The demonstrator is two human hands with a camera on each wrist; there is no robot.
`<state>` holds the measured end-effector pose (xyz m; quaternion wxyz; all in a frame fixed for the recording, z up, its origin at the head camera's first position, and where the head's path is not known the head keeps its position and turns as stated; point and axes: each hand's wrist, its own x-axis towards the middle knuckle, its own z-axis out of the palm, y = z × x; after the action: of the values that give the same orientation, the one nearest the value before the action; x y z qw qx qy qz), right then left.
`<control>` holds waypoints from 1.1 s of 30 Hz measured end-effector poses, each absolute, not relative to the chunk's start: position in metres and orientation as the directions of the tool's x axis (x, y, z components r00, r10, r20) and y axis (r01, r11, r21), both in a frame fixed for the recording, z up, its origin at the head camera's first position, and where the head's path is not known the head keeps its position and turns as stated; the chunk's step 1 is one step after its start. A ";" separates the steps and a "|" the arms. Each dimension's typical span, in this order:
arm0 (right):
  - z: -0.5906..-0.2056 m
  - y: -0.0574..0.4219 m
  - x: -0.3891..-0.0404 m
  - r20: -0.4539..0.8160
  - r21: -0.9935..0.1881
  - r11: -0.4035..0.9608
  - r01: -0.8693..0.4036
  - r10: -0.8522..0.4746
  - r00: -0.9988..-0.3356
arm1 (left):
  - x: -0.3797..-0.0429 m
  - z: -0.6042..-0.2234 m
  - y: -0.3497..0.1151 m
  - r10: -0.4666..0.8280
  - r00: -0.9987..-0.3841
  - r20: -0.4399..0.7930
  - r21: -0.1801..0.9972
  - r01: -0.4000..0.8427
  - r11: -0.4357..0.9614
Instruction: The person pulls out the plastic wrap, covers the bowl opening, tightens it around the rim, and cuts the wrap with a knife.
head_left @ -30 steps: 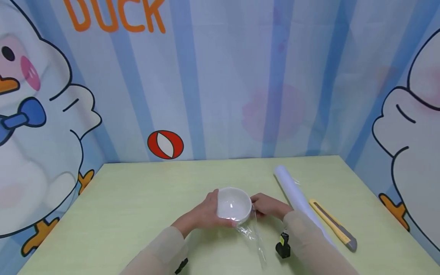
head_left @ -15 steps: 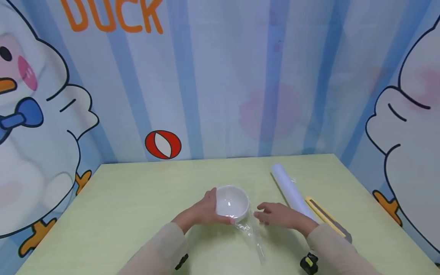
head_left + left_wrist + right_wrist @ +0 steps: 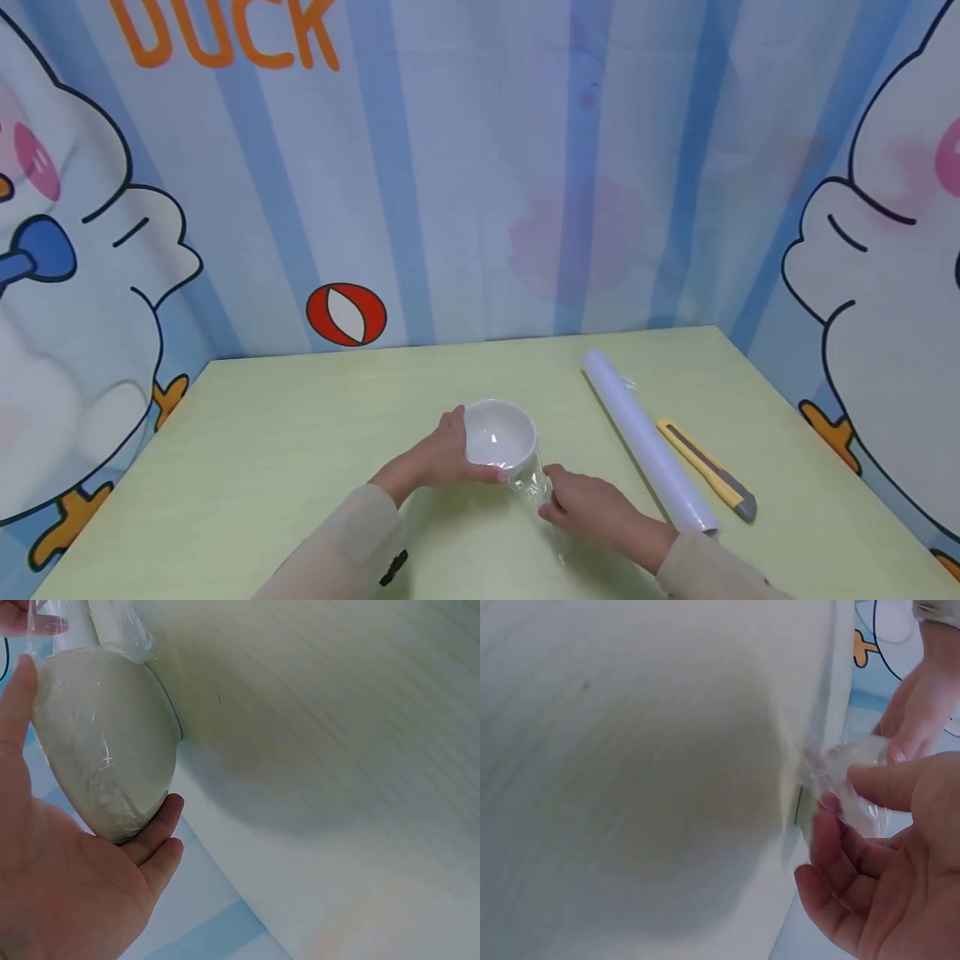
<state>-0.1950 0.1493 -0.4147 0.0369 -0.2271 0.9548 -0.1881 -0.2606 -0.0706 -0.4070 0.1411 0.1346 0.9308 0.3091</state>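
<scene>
A white bowl (image 3: 501, 433) is tilted with its inside toward the head camera. My left hand (image 3: 441, 454) grips it from the left, thumb at the near rim and fingers around the side. In the left wrist view, clear plastic wrap (image 3: 97, 742) covers the bowl's outside, creased near the bottom. Loose plastic wrap (image 3: 532, 485) hangs off the bowl's near right side. My right hand (image 3: 592, 507) pinches this loose part between thumb and curled fingers, a little apart from the bowl. In the right wrist view the plastic wrap (image 3: 826, 769) bunches at the thumb tip.
On the right of the pale green table (image 3: 300, 442) lies a long roll of plastic wrap (image 3: 648, 442), slanting toward me. Just right of it is a yellow and grey utility knife (image 3: 707, 469). A duck-printed curtain (image 3: 465, 167) stands behind the table.
My right hand let go beside the bowl, drew back to the right, then came in lower and took the loose plastic wrap. My left hand keeps holding the bowl.
</scene>
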 end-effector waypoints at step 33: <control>-0.413 0.147 -0.259 -0.235 -0.655 0.747 -0.109 -0.339 -0.911 | -0.266 -0.405 -0.071 0.351 -0.914 -0.203 0.578 0.178 0.796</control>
<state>-0.2591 0.1473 -0.4126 0.1721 -0.1219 0.9187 -0.3339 -0.2656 -0.0711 -0.4049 0.1515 0.1415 0.9356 0.2859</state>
